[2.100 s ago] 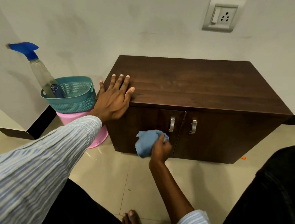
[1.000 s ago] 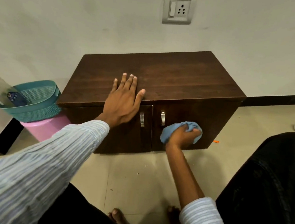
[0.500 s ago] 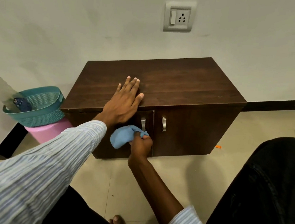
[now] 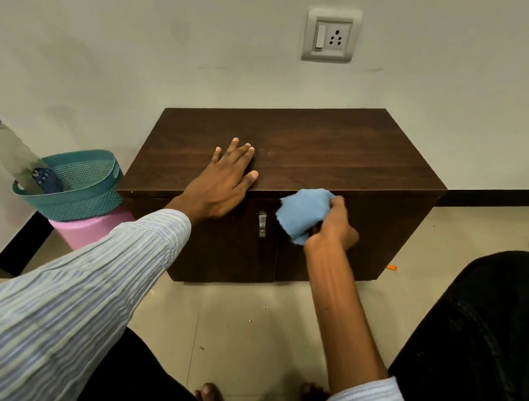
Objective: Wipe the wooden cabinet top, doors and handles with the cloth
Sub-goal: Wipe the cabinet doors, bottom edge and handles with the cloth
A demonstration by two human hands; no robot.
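Note:
A low dark wooden cabinet (image 4: pixel 340 149) with two front doors stands against the wall. My left hand (image 4: pixel 223 181) lies flat on its top near the front edge, fingers straight. My right hand (image 4: pixel 334 228) grips a bunched blue cloth (image 4: pixel 303 213) against the upper part of the right door, just under the top's edge. The left door's metal handle (image 4: pixel 262 224) shows beside the cloth. The cloth and my hand hide the right door's handle.
A teal basket (image 4: pixel 80 186) holding a spray bottle (image 4: pixel 5 142) sits on a pink stool (image 4: pixel 87 227) left of the cabinet. A wall socket (image 4: pixel 331 34) is above. My dark-trousered knee (image 4: pixel 479 344) fills the lower right; my bare feet are on the tiled floor.
My right hand has carried the cloth from the left door up and right onto the top of the right door, covering its handle. My left hand stays flat on the top.

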